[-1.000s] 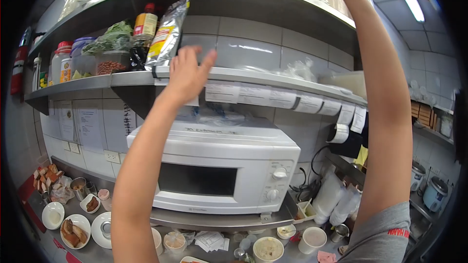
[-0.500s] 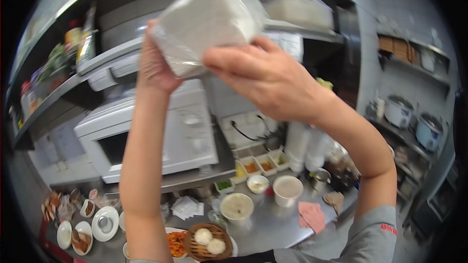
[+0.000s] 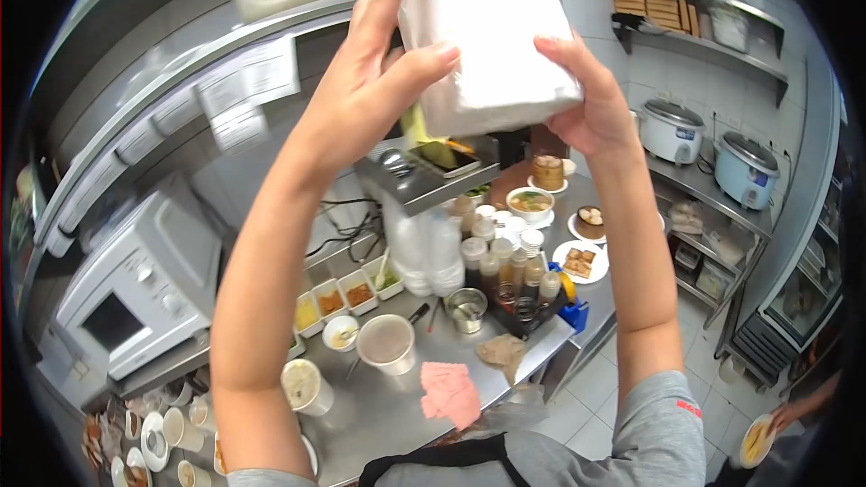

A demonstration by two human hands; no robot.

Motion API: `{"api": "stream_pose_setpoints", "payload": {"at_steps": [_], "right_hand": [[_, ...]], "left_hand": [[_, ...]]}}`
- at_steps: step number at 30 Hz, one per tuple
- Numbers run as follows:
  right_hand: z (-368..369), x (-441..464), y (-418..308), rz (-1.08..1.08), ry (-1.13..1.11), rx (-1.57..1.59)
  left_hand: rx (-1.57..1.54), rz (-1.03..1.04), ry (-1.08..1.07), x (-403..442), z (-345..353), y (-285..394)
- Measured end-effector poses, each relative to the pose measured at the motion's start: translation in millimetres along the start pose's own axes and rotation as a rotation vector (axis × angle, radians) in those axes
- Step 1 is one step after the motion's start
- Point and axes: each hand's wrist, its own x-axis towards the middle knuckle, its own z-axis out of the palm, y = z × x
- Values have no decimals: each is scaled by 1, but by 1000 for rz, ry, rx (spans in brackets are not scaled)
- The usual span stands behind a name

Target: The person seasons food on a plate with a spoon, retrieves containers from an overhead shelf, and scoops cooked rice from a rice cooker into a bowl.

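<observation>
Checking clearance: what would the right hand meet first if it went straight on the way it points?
The pack: the right hand points up and left into it and appears to be touching it. What lies behind is hidden by the pack; depth is unclear from this view.

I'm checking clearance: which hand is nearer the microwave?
Left. The left hand is up and to the right of the microwave in the view, holding the white package by its left side; the right hand is farther right, holding its other side.
</observation>
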Motion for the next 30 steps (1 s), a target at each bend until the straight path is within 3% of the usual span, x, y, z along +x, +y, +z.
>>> {"api": "stream_pose_setpoints", "payload": {"at_steps": [2, 5, 8, 10, 11, 14, 21, 24, 25, 28, 30], "right_hand": [[-55, -15, 10, 82, 117, 80], [-130, -33, 56, 140, 338, 139], [-202, -61, 133, 167, 508, 143], [-231, -82, 182, 277, 741, 137], [-251, -93, 209, 311, 732, 131], [-302, -110, 285, 451, 763, 241], [-372, -75, 394, 738, 736, 215], [-399, -55, 440, 780, 669, 246], [-407, -51, 455, 820, 665, 236], [-424, -40, 502, 830, 670, 246], [-426, -31, 518, 813, 626, 352]], "left_hand": [[283, -25, -129, 8, 11, -19], [806, 171, -83, 26, -7, -50], [1072, 231, -47, 48, -54, -97], [1175, 193, -48, 52, -82, -127], [1201, 88, -37, 50, -89, -139], [1463, 150, -101, 41, -95, -168], [1627, 272, 110, 77, -113, -185], [1511, 191, 147, 106, -160, -208], [1535, 160, 231, 107, -162, -213], [1806, 186, 216, 97, -160, -224], [1789, 197, 219, 95, -158, -225]]}}
